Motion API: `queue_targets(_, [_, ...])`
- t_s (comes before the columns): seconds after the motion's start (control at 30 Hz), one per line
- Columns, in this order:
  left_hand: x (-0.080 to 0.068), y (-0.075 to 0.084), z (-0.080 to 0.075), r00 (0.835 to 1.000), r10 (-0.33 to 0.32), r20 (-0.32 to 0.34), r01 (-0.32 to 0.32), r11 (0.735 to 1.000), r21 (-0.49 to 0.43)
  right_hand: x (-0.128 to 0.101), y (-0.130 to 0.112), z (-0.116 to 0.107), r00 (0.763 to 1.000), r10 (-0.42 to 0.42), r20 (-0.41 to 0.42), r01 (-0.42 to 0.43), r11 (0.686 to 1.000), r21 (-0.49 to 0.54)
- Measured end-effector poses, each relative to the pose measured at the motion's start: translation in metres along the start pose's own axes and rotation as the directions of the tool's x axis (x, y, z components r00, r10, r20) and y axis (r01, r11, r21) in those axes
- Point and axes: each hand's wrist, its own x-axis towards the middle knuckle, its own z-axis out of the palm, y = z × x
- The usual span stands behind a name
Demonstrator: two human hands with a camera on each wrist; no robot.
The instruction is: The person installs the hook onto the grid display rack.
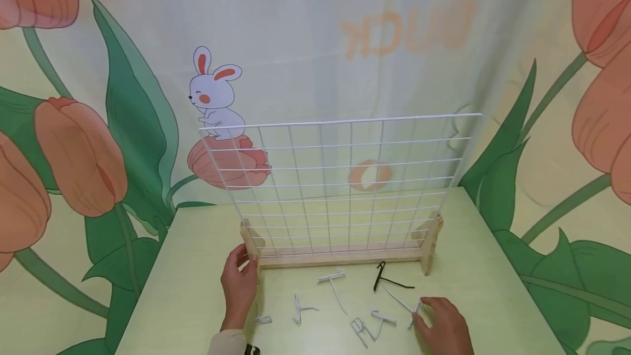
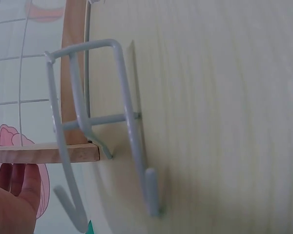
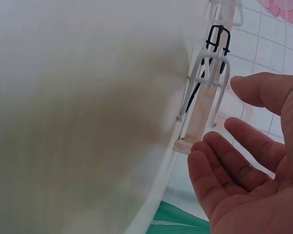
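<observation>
A white wire grid panel point(image 1: 335, 169) stands upright in a wooden base point(image 1: 340, 259). At its left end, my left hand point(image 1: 240, 284) holds the wooden foot point(image 2: 49, 154) between thumb and fingers. My right hand point(image 1: 443, 326) is beside a white wire hook point(image 1: 401, 303) at the front right. Seen from the right wrist, that white hook point(image 3: 205, 80) lies just past the spread thumb and fingers, with nothing gripped. A black hook point(image 1: 379, 278) lies near the base. Close to the left wrist camera is another white hook point(image 2: 119, 73).
More white hooks lie on the pale table point(image 1: 197, 289): one hook point(image 1: 335, 276) near the base, another hook point(image 1: 298, 310) at front left, and a pair of hooks point(image 1: 360, 332) at front centre. A printed curtain point(image 1: 305, 43) hangs behind the table and along both sides.
</observation>
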Motion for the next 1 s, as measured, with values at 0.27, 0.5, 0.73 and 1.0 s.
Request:
queue_targets(0.27, [0.003,-0.002,0.001,1.0,-0.015,-0.015,0.015,1.0,0.009,-0.001,-0.007,0.002,0.988,0.122,0.098,-0.124,0.992,0.016])
queue_targets(0.5, [0.004,-0.004,0.002,1.0,-0.006,-0.022,0.006,1.0,0.024,-0.003,-0.007,0.006,0.977,0.141,0.161,-0.152,0.987,0.053])
queue_targets(0.73, [0.004,-0.003,0.0,1.0,-0.019,-0.014,0.019,0.999,0.027,-0.003,-0.009,0.009,0.974,0.157,0.163,-0.169,0.984,0.062])
queue_targets(1.0, [0.004,-0.002,0.001,1.0,-0.016,-0.018,0.016,0.999,0.029,-0.002,-0.012,0.005,0.972,0.169,0.162,-0.183,0.981,0.072])
